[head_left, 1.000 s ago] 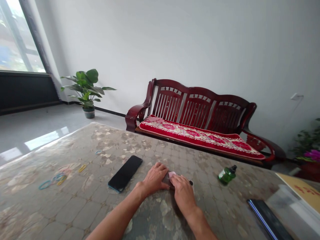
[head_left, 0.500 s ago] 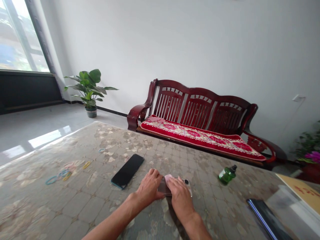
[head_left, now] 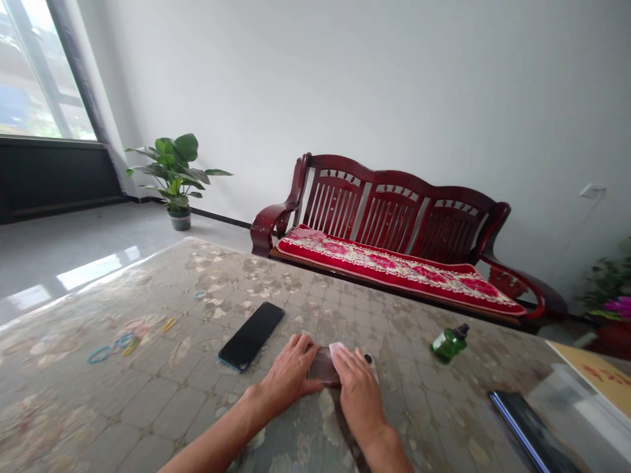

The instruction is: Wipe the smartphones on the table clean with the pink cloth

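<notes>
A phone [head_left: 323,368] lies back up on the patterned tablecloth, a dark lens showing near its right end. My left hand [head_left: 290,371] is closed on its left end, thumb along the near edge and fingers at the far side. Under the fingers of my right hand [head_left: 359,387] is a small pale pink cloth or tissue [head_left: 336,348], pressed to the phone's back. That hand covers much of the phone's right part. Left of my hands, a second phone [head_left: 252,336] rests with its black screen up.
A green bottle with a black top [head_left: 449,343] stands to the right. Another dark phone [head_left: 530,430] lies near the right corner, beside a yellowish printed sheet [head_left: 596,374]. Colored elastic bands [head_left: 116,345] are scattered at left. Past the table [head_left: 162,401] stands a wooden bench [head_left: 384,217].
Both hands keep their places at the phone. My left fingers have loosened and shifted slightly left, showing a little more of the phone's left end. The pink cloth has moved slightly right.
</notes>
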Demonstrator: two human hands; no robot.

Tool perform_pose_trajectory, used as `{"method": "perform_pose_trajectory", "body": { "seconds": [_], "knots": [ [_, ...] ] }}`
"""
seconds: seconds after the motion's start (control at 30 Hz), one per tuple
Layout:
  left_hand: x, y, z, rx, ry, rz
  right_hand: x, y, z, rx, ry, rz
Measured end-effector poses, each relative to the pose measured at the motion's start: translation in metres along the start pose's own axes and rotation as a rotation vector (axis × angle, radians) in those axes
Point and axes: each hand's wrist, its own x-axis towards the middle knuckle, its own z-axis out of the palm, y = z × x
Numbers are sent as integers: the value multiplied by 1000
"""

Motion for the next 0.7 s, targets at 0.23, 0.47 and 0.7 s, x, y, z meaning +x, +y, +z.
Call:
{"method": "perform_pose_trajectory", "body": {
  "seconds": [0.23, 0.47, 0.7],
  "knots": [
    [2, 2, -5, 4, -27, 3, 5, 35, -21, -92, -37, 177],
    [2, 7, -9, 40, -26, -3, -8, 10, -3, -83, 10, 51],
    [2, 6, -9, 52, -42, 7, -31, 16, -19, -74, -21, 79]
  ]
}}
